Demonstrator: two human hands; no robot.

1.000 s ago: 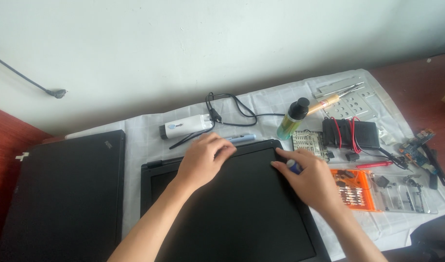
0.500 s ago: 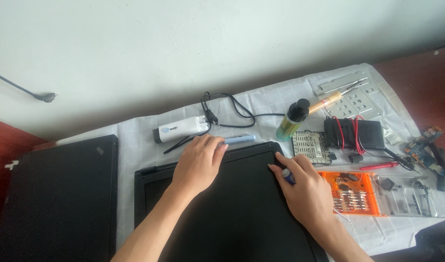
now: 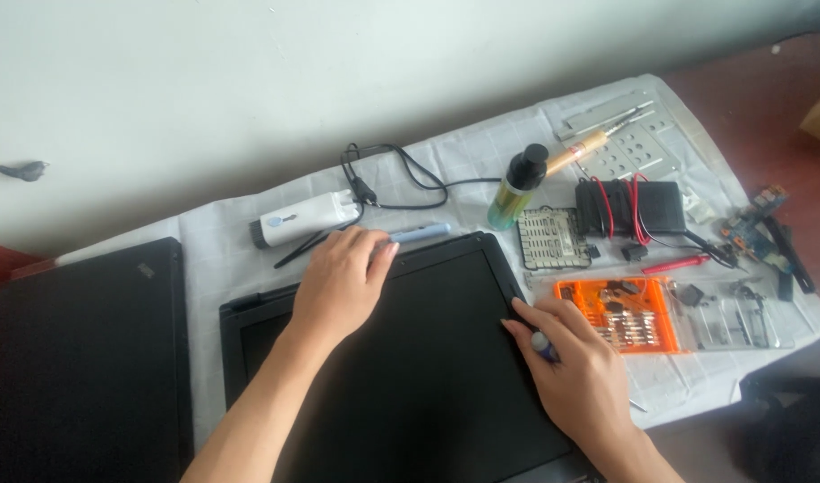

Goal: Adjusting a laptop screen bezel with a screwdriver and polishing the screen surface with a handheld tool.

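R hand (image 3: 575, 376) hides small blue tool; screen panel (image 3: 410, 358) cut off at btm

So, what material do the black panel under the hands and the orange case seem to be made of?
Black panel: probably matte plastic, with a dull, even surface and no glare. Orange case: seemingly translucent plastic, glossy, with bits visible inside. Left hand rests on the panel's top edge; right hand is at its right edge.
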